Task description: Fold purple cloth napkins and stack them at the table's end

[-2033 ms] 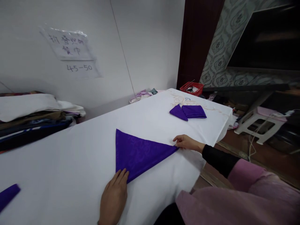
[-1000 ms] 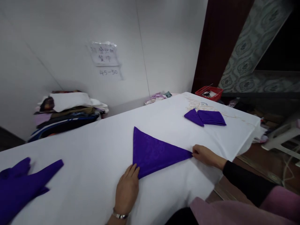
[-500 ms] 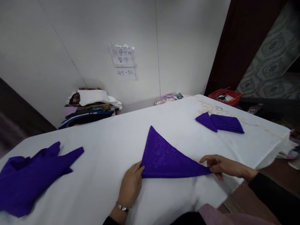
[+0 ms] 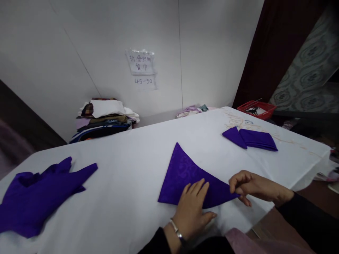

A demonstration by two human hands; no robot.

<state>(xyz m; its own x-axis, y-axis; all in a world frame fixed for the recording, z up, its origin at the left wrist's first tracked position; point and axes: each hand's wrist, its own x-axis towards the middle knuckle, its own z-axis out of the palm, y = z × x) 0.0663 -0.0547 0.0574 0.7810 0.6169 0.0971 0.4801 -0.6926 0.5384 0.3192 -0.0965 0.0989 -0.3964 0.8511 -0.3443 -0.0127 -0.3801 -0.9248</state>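
In front of me a purple cloth napkin [image 4: 182, 173], folded into a triangle with a faint swirl pattern, lies on the white tablecloth [image 4: 127, 176]. My left hand [image 4: 192, 208] rests on its lower middle with fingers stretched out and thumb apart. At the napkin's right corner my right hand [image 4: 251, 187] pinches the tip between thumb and fingers. The napkin's lower edge is partly hidden under my left hand.
A crumpled heap of purple cloth [image 4: 47, 194] lies at the left. Folded purple pieces [image 4: 258, 139] sit at the back right, near a red basket [image 4: 265, 111]. Stacked clothes [image 4: 103, 120] stand behind the table, below a paper sign [image 4: 142, 63] on the wall.
My left hand has moved right, from the napkin's left corner onto its lower middle. My right hand still holds the right tip, and the napkin's lower edge now bows a little.
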